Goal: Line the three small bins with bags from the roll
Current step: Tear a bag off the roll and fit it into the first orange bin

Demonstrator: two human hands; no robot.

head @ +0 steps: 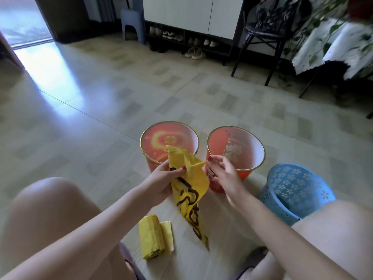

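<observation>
Two red bins with gold rims stand side by side on the floor, the left one [153, 165] and the right one [242, 174]. A blue perforated bin [292, 188] stands to their right, by my knee. None of the three shows a bag inside. My left hand [165, 178] grips a yellow bag [189, 190] with dark print near its top. My right hand [222, 172] pinches the bag's upper edge between thumb and finger. The bag hangs down to the floor. The yellow roll of bags [153, 237] lies on the floor between my knees.
My bare knees frame the bottom of the view, with slippers below. Farther back stand a shoe cabinet [191, 17] with shoes beneath, a grey stool [133, 23], a black chair [266, 33] and a cloth-covered table with plants [343, 43]. An open doorway is at the far left.
</observation>
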